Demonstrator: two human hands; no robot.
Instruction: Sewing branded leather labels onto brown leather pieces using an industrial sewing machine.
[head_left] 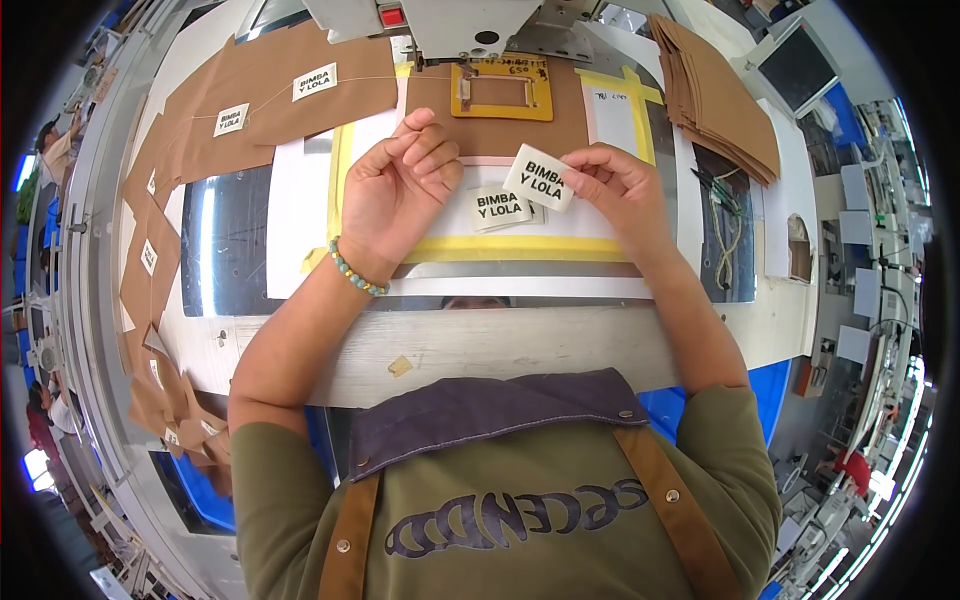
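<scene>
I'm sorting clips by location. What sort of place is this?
Probably a sewing workshop: a sewing machine, a stack of brown panels and the white label in the right hand suggest it.

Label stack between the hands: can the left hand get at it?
Probably yes: the left hand is just left of the label stack, nothing visible between; the label in the right hand covers only its upper-right part.

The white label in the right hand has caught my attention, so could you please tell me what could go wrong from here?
The white label is pinched only near its right edge by the right hand, so it could slip or twist. The loose labels beside it might be nudged askew. The thin thread running left from the machine lies just beyond the left hand, which could snag it.
</scene>
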